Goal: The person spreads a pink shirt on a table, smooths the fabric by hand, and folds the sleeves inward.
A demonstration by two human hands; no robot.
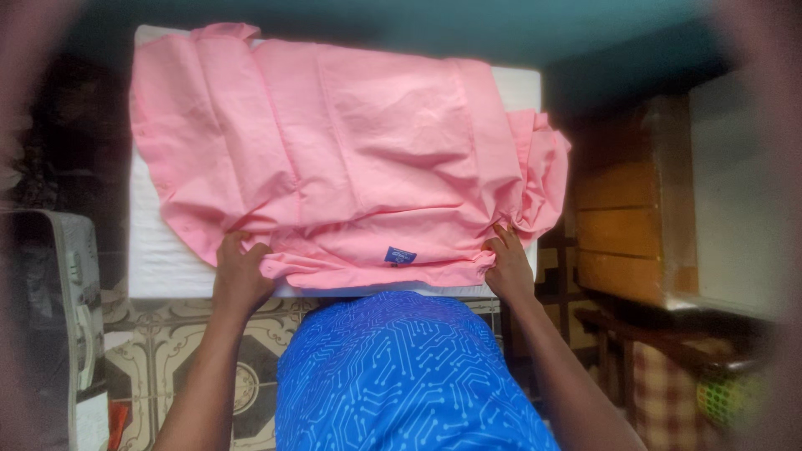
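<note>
White table [159, 259] | pink shirt [351, 159] – creased, spread flat | both hands gripping hem

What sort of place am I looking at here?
Probably a room in a home, not a workshop. A pink shirt lies spread on a white padded board, over patterned floor tiles, with a wooden cabinet beside it.

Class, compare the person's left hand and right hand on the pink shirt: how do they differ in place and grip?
The left hand sits at the shirt's near left edge, where the cloth lies fairly flat; the right hand sits at the near right corner, beside bunched, crumpled cloth. The left hand's fingers curl into a fold; the right hand's fingers point up into the bunch. Both grip the edge nearest the person, over the white table.
</note>
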